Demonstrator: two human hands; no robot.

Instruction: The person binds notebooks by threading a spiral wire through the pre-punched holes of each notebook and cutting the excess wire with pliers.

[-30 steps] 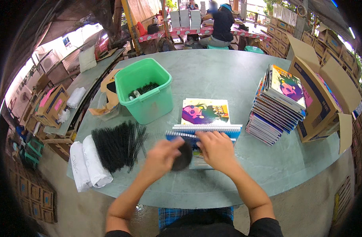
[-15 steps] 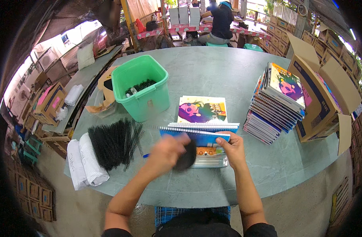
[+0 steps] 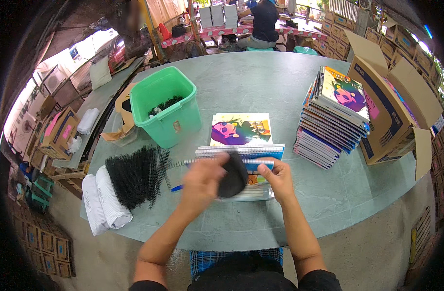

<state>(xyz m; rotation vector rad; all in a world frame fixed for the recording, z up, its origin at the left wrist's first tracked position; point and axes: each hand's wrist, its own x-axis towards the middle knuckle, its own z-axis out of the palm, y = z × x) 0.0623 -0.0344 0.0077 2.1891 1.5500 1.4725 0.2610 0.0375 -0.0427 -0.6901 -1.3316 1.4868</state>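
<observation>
My right hand (image 3: 279,182) is closed on the right end of a thin blue-covered notebook (image 3: 261,166), thumb on the near side. A dark spiral binding coil (image 3: 182,163) runs along its upper edge and sticks out to the left. My left hand (image 3: 201,180), blurred by motion, has its fingers curled around a rounded black pad (image 3: 233,175) against the notebook's spine. Underneath are more notebooks (image 3: 246,196), mostly hidden. Just beyond lie further white-edged notebooks (image 3: 239,149) and one with a colourful illustrated cover (image 3: 241,128). A blue pen (image 3: 177,188) lies by my left hand.
At left are a pile of black coils (image 3: 137,177), two white wrapped rolls (image 3: 108,199) and a green bin (image 3: 166,114) holding coils. At right, a tall notebook stack (image 3: 331,119) stands beside an open carton (image 3: 384,106). A person (image 3: 263,24) sits at a far table.
The notebook in my right hand has tilted, so less of its cover shows. My left hand and the black pad have shifted slightly up. The whole view has shifted a little.
</observation>
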